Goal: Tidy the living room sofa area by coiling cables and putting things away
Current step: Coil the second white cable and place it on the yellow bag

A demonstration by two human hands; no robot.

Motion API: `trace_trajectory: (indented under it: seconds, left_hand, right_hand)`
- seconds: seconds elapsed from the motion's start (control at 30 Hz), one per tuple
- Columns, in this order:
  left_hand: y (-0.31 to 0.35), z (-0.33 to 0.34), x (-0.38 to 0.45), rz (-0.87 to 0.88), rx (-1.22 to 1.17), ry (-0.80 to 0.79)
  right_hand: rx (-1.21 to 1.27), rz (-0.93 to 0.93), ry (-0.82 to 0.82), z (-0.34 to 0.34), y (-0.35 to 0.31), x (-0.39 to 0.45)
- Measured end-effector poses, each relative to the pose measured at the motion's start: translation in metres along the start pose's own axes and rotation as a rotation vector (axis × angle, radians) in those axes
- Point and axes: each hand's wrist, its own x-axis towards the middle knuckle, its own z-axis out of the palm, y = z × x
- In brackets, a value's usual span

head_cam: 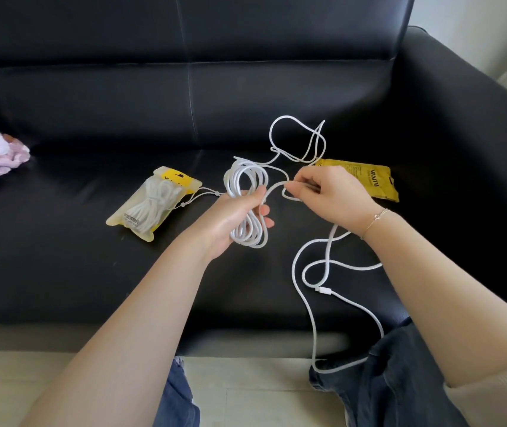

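Left hand [239, 215] grips coiled white cable [247, 204] over sofa [92, 272] seat, near front edge. Right hand [329, 192] pinches loose run. Judgement: feed slack evenly, matching loop size, untwisting kinks.

**Readable text: one brand mark**

Flat yellow plastic pouch [366, 180] on the black leather sofa seat [92, 266]: "WAITU" in dark letters, fine print beside it too small to read. Translucent pouch with yellow header holding a white cable [153, 203]: header lettering starts "W", rest hidden; grey line near bottom illegible.
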Motion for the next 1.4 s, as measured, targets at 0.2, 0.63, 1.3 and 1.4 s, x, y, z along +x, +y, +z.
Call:
trace_trajectory:
  seconds: [0.2, 0.63, 1.3, 1.4]
  left_hand:
    - [0.000, -0.002, -0.006, 0.032, 0.176, 0.005]
    - [0.001, 0.002, -0.011, -0.034, 0.177, -0.055]
    - [0.008, -0.003, -0.014, -0.033, -0.339, 0.127]
    - [0.008, -0.002, -0.013, -0.061, -0.380, 0.159]
  right_hand:
    - [-0.029, -0.198, 0.198, -0.005, 0.001, -0.004]
    - [0.125, 0.137, 0.122, -0.002, -0.001, 0.003]
    - [0.055, -0.077, -0.082, 0.018, -0.020, -0.006]
    - [0.062, -0.105, -0.110, 0.019, -0.024, -0.009]
